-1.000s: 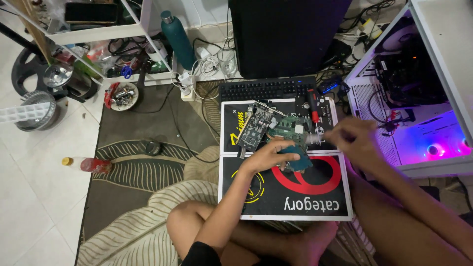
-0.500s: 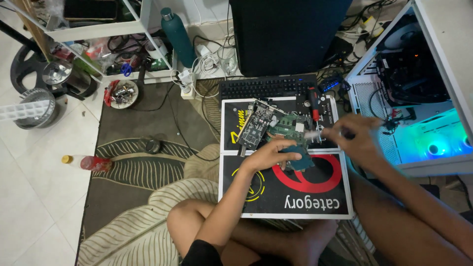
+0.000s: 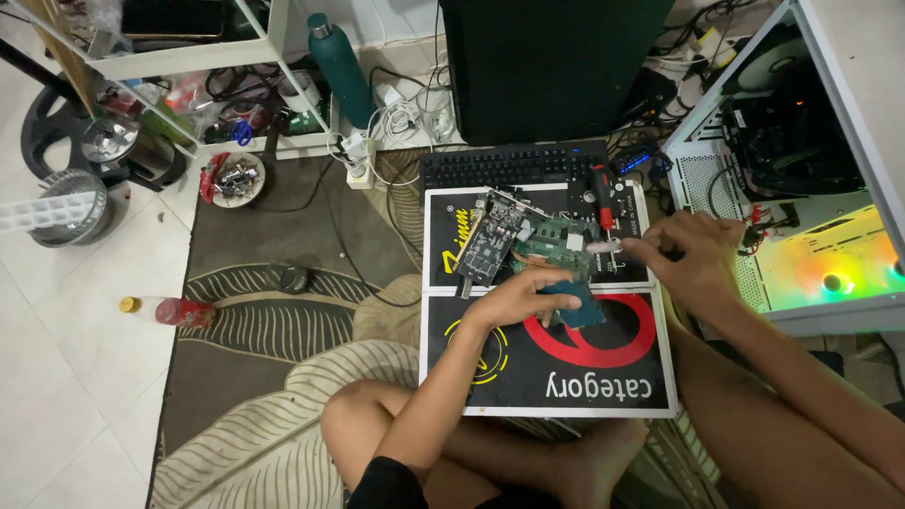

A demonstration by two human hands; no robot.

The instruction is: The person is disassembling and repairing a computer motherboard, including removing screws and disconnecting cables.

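While the person sits cross-legged on the patterned rug (image 3: pixel 255 320), the left forearm runs up from 6 o'clock toward 12, wrist bent so the left hand (image 3: pixel 517 294) lies palm-down. Its fingers are curled and pressed onto a small blue-green circuit board (image 3: pixel 575 303), thumb at the near edge; whether it pinches the board or only pins it flat cannot be told. That board rests on a black printed mat (image 3: pixel 566 377) with a red ring, about mid-frame. The right arm comes in from 4 o'clock, forearm nearly level. The right hand (image 3: pixel 688 259) is loosely closed, fingertips gathered around a thin light-coloured tool (image 3: pixel 603 245) whose tip points to 9 o'clock, just above the green boards (image 3: pixel 551 250) stacked at the mat's far half. A larger dark expansion card (image 3: pixel 490 240) lies tilted at 11 o'clock of the left hand; a red-handled screwdriver (image 3: pixel 601 198) lies at 12. Beyond, a black keyboard (image 3: pixel 514 168) and a dark monitor (image 3: pixel 547 66). At 3 o'clock, an open white computer case (image 3: pixel 754 179) glows green and yellow inside. At 9 o'clock, a red bottle (image 3: pixel 170 311) lies on the white tiles.
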